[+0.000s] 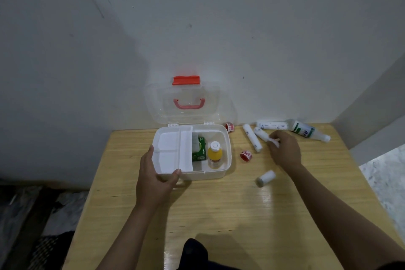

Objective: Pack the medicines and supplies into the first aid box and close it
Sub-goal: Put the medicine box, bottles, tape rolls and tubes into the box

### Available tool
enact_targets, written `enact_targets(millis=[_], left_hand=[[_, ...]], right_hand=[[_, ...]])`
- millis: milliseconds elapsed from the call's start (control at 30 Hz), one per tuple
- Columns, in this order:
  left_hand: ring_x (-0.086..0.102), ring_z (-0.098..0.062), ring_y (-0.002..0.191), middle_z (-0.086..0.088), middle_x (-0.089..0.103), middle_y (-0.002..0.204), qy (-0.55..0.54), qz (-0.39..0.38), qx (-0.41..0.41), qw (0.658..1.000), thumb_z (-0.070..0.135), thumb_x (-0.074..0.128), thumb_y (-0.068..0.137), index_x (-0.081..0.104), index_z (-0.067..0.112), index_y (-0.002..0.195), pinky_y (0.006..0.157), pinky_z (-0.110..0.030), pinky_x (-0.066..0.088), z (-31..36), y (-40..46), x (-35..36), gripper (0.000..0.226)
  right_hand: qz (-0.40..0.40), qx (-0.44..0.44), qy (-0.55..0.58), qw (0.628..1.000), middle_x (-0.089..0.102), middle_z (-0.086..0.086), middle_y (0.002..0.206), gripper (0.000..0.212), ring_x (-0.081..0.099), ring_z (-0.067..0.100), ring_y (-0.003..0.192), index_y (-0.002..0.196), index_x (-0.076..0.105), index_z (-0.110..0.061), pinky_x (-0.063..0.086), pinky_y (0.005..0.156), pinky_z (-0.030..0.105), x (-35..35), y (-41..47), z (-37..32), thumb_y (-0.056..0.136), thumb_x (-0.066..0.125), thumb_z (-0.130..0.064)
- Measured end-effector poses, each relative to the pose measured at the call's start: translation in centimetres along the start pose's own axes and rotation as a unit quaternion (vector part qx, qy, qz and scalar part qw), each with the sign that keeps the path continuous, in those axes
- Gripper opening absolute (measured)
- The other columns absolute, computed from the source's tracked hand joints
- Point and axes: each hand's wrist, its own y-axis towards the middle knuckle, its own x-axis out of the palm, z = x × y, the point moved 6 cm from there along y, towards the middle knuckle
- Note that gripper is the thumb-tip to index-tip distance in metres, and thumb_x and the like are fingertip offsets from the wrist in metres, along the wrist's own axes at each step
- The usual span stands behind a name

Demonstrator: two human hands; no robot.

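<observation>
The white first aid box (226, 138) stands open on the wooden table, its clear lid (188, 103) with red latch leaning against the wall. Inside lie a white divided tray (171, 149), a green packet (199, 149) and a yellow bottle (214, 154). My left hand (156, 175) grips the box's front left corner. My right hand (285, 149) closes on a white bandage roll (262, 133) to the right of the box. Beside it lie another roll (252, 138), a longer white roll (272, 125), a white bottle with green label (306, 131), two red tape rolls (246, 155) (229, 126) and a short roll (266, 177).
The table (219, 204) sits in a corner, with the wall right behind the box and a side wall at the right. Its left edge drops to a dark floor. A dark object (195, 252) is at the near edge.
</observation>
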Motion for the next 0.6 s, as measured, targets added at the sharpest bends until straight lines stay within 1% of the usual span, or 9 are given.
enact_targets(millis=[67,133,167,233,300,367,500,600], left_hand=[[0.034,-0.008,0.122,0.003,0.035,0.141,0.003,0.0,0.0,1.0,0.048,0.071,0.065,0.025,0.021,0.144,0.085,-0.032,0.044,0.0,0.0,0.0,0.095],[0.034,-0.008,0.123,0.004,0.035,0.141,0.001,-0.001,0.0,1.0,0.053,0.069,0.064,0.025,0.022,0.144,0.086,-0.032,0.043,0.0,-0.1,0.0,0.097],[0.034,-0.008,0.123,0.004,0.035,0.141,0.0,-0.002,-0.001,1.0,0.057,0.067,0.063,0.025,0.022,0.144,0.086,-0.031,0.043,0.0,-0.1,0.0,0.098],[0.035,-0.008,0.123,0.004,0.035,0.141,-0.002,-0.005,-0.004,1.0,0.061,0.064,0.061,0.024,0.022,0.144,0.087,-0.032,0.044,0.0,0.0,0.0,0.1],[0.035,-0.009,0.123,0.004,0.035,0.141,0.001,-0.007,-0.005,1.0,0.061,0.064,0.061,0.024,0.023,0.144,0.087,-0.033,0.045,-0.1,0.0,0.0,0.1],[0.035,-0.009,0.122,0.004,0.035,0.14,0.004,-0.007,-0.004,1.0,0.06,0.066,0.062,0.023,0.024,0.144,0.086,-0.034,0.046,-0.1,0.0,0.0,0.099],[0.038,-0.015,0.126,0.003,0.035,0.141,0.001,-0.008,-0.005,1.0,0.062,0.065,0.062,0.024,0.025,0.143,0.089,-0.038,0.049,-0.2,0.0,0.0,0.098],[0.039,-0.017,0.126,0.002,0.036,0.141,0.002,-0.008,-0.006,1.0,0.063,0.064,0.061,0.024,0.024,0.143,0.089,-0.04,0.05,-0.3,0.0,-0.1,0.099]], right_hand=[[-0.025,-0.013,0.048,0.998,0.07,0.009,0.096,0.014,0.06,0.025,0.088,0.096,0.068,-0.01,0.041,0.072,0.029,1.2,-0.7,-0.6,0.084,0.065,-0.015],[-0.038,-0.01,0.068,0.997,0.07,0.009,0.102,0.02,0.061,0.026,0.094,0.103,0.067,-0.012,0.045,0.078,0.031,2.2,-1.4,-1.1,0.087,0.062,-0.023],[-0.043,0.001,0.068,0.997,0.069,0.006,0.104,0.027,0.06,0.026,0.097,0.108,0.066,-0.015,0.048,0.08,0.035,2.6,-1.7,-1.3,0.086,0.062,-0.03],[-0.043,0.018,0.039,0.998,0.067,0.001,0.107,0.042,0.057,0.024,0.101,0.113,0.063,-0.022,0.05,0.083,0.04,3.2,-2.3,-1.6,0.08,0.064,-0.048],[-0.036,0.011,0.0,0.999,0.065,0.0,0.11,0.052,0.056,0.025,0.102,0.115,0.063,-0.026,0.05,0.083,0.041,3.5,-2.4,-1.9,0.073,0.067,-0.058],[-0.034,0.01,-0.006,0.999,0.065,0.002,0.111,0.05,0.056,0.025,0.101,0.113,0.063,-0.027,0.05,0.082,0.041,3.5,-2.2,-2.4,0.073,0.068,-0.056],[-0.04,-0.016,-0.014,0.999,0.065,0.004,0.113,0.031,0.058,0.023,0.096,0.106,0.068,-0.023,0.05,0.079,0.038,3.7,-1.8,-3.1,0.081,0.067,-0.041],[-0.05,-0.036,-0.023,0.998,0.065,0.004,0.116,0.028,0.058,0.023,0.098,0.108,0.068,-0.021,0.05,0.078,0.037,3.7,-1.9,-3.3,0.085,0.063,-0.037]])
